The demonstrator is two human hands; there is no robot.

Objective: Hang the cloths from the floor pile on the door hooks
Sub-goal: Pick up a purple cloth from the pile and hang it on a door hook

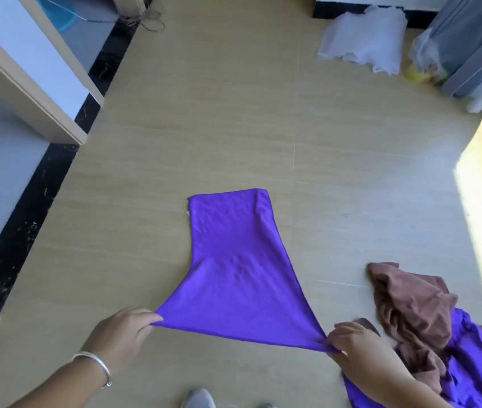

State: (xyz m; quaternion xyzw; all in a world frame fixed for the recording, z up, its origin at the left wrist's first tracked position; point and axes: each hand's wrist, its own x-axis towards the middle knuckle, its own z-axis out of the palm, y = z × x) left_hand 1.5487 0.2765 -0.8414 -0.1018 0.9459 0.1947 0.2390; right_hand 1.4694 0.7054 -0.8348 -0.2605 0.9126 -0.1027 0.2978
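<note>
A purple cloth (pixel 234 266) is stretched out over the tan floor, its far end lying flat and its near edge lifted. My left hand (pixel 122 334) pinches the near left corner. My right hand (pixel 354 346) pinches the near right corner, pulling the edge taut between them. At the lower right lies the floor pile (pixel 428 334): a crumpled brown cloth on top of another purple cloth (pixel 469 369). No door hooks are in view.
A white cloth (pixel 363 42) lies at the back right beside a grey curtain (pixel 469 39) and a plastic bag (pixel 425 60). White door frames (pixel 42 92) with black skirting run along the left. My shoe (pixel 198 399) shows at the bottom edge.
</note>
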